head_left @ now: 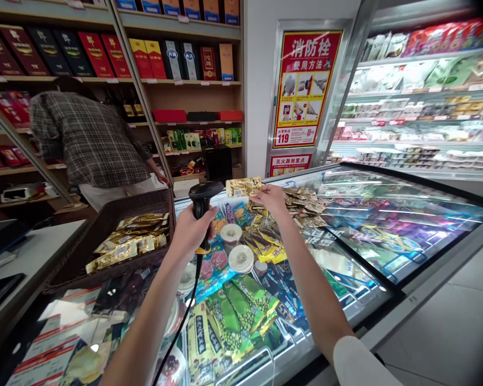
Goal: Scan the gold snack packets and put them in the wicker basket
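Observation:
My left hand [193, 230] is wrapped round the grip of a black barcode scanner [204, 192], its head turned to the right. A cable [191, 300] runs down from it past my forearm. In front of the scanner, my right hand [270, 197] pinches a small gold snack packet [241, 187] by its right end, with a barcode label facing me. Beneath and beyond my right hand lies a pile of similar packets [306, 206] on the glass freezer lid. To the left, a dark woven basket [169, 201] holds several gold packets [132, 241].
The chest freezer [421, 300] stretches to the right, with wrapped ice creams [241, 305] under its glass. At left stands a white counter [52, 241]. A person in a plaid shirt [92, 134] bends toward shelves of boxes. A refrigerated display [422, 91] stands at back right.

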`<state>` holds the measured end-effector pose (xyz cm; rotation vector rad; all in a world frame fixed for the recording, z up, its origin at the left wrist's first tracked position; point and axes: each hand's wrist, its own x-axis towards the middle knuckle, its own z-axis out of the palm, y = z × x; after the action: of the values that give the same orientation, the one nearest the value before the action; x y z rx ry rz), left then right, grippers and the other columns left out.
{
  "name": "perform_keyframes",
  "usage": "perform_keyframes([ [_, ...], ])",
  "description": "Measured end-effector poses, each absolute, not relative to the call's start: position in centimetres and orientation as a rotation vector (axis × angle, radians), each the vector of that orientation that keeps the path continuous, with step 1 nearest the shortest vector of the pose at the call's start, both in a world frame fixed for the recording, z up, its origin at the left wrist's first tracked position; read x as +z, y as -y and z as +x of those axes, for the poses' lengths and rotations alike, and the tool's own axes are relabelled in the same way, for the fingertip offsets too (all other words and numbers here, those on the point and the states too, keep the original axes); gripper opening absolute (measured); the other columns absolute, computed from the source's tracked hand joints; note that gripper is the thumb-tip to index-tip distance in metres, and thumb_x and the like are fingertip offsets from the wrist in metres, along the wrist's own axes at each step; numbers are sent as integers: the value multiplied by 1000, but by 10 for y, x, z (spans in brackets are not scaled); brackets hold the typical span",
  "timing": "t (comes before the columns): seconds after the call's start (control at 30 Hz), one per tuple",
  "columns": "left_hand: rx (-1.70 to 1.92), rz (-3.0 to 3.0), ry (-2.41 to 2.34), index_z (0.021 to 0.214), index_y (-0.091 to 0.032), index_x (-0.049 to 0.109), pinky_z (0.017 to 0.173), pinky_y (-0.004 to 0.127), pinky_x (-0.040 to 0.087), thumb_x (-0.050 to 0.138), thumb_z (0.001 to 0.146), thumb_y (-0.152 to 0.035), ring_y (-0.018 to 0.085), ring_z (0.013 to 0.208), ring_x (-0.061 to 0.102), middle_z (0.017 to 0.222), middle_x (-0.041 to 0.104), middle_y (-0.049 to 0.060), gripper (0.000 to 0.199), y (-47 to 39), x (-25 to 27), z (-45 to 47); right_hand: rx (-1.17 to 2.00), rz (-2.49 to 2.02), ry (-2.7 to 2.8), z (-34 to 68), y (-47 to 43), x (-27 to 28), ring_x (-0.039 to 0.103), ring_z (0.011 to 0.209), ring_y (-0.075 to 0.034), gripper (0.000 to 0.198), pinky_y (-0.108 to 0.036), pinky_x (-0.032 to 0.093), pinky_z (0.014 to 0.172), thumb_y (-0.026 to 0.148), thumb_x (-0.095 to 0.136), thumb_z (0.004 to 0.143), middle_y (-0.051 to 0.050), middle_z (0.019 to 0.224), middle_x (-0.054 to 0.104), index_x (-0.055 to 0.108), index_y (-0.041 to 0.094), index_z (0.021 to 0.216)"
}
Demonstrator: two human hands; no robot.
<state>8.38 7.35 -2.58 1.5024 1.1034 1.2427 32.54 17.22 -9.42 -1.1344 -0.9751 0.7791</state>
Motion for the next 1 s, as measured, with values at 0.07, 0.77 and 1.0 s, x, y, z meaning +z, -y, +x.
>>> perform_keyframes([
  [0.07,1230,1508,-1117,78,-21,53,38,24,38,72,77,-34,12,37,49,48,54,-6,23,-73,-27,85,811,-1091,931,321,-175,-96,77,70,-18,30,-29,66,78,16,81,80,5,59,59,53,19,69],
  [0.77,1123,1551,-1106,75,-21,55,40,26,41,70,80,-35,13,39,50,50,54,-4,21,-69,-32,88,851,-1015,733,317,-164,-78,76,66,-15,19,-26,66,78,5,70,88,1,65,65,59,14,75],
  [1.0,1134,1527,-1093,78,-20,57,39,27,42,67,80,-31,14,39,50,51,53,-5,16,-62,-22,88,853,-1073,751,312,-154,-70,77,71,-17,24,-26,66,81,5,69,88,1,64,64,56,16,71],
])
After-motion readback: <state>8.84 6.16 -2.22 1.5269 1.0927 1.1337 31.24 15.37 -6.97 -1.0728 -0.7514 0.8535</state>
